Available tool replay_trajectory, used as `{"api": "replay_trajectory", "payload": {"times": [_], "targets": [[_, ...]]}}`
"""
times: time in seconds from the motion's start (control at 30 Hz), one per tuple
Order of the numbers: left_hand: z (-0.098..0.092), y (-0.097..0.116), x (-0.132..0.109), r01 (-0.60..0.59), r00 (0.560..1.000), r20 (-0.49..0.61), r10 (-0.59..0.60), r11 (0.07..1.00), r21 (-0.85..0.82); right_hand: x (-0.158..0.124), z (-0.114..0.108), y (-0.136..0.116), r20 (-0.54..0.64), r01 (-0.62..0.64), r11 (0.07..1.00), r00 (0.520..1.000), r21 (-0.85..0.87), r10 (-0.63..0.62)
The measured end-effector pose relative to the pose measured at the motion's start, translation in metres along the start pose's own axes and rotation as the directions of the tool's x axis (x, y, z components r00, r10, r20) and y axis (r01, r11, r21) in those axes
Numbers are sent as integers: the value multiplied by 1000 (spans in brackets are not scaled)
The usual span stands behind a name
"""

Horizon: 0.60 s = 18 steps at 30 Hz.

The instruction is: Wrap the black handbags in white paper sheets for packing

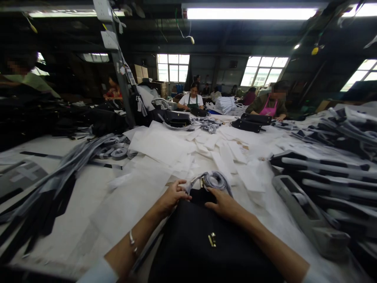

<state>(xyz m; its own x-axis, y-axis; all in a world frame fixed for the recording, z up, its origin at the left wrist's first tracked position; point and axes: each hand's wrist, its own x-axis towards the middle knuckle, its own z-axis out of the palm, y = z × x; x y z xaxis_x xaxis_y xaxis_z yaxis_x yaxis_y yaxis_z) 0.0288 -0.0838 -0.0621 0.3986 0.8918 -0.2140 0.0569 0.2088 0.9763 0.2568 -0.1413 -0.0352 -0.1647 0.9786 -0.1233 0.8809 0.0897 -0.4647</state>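
A black bag (188, 243) with a gold clasp (212, 239) lies at the table's near edge. At its far left corner, my left hand (175, 194) has its fingers closed on the wrapped strap (191, 182). My right hand (220, 202) rests on the bag's far right part, thumb and fingers apart, beside a gold buckle (202, 182). Just beyond the fingertips sits a coiled strap (216, 181) in clear wrapping.
White sheets (165, 143) cover the middle of the table. Wrapped straps (73, 161) lie to the left. A grey tape dispenser (309, 216) and stacked wrapped black pieces (326, 173) are on the right. People work across the table.
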Motion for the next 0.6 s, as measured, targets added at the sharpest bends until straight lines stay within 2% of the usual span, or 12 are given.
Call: {"api": "replay_trajectory", "payload": {"times": [0.07, 0.13, 0.2, 0.27, 0.33, 0.4, 0.5, 0.6], "targets": [[-4, 11, 18, -25, 999, -37, 30, 992, 122, 4, -2, 0, 11, 28, 998, 1000, -53, -28], [-11, 25, 24, -45, 996, -57, 62, 966, 255, 0, -15, -3, 15, 57, 994, 998, -98, -56], [-19, 42, 12, -84, 993, -49, 108, 929, 359, -14, -34, -8, -39, 74, 994, 996, -77, -77], [-22, 61, -14, -154, 985, -4, 172, 892, 426, -35, -53, -16, -107, 90, 996, 990, 17, -88], [-19, 77, -48, -245, 969, 93, 228, 847, 472, -61, -64, -23, -92, 107, 988, 991, 114, -97], [-11, 85, -80, -401, 916, 292, 276, 681, 613, -83, -65, -29, -15, 108, 983, 994, 148, -107], [1, 79, -112, -528, 838, 525, 150, 465, 710, -100, -50, -33, 32, 106, 987, 993, 116, -111], [8, 63, -122, -563, 815, 573, 83, 344, 751, -96, -31, -37, -16, 140, 987, 990, 78, -139]]}}
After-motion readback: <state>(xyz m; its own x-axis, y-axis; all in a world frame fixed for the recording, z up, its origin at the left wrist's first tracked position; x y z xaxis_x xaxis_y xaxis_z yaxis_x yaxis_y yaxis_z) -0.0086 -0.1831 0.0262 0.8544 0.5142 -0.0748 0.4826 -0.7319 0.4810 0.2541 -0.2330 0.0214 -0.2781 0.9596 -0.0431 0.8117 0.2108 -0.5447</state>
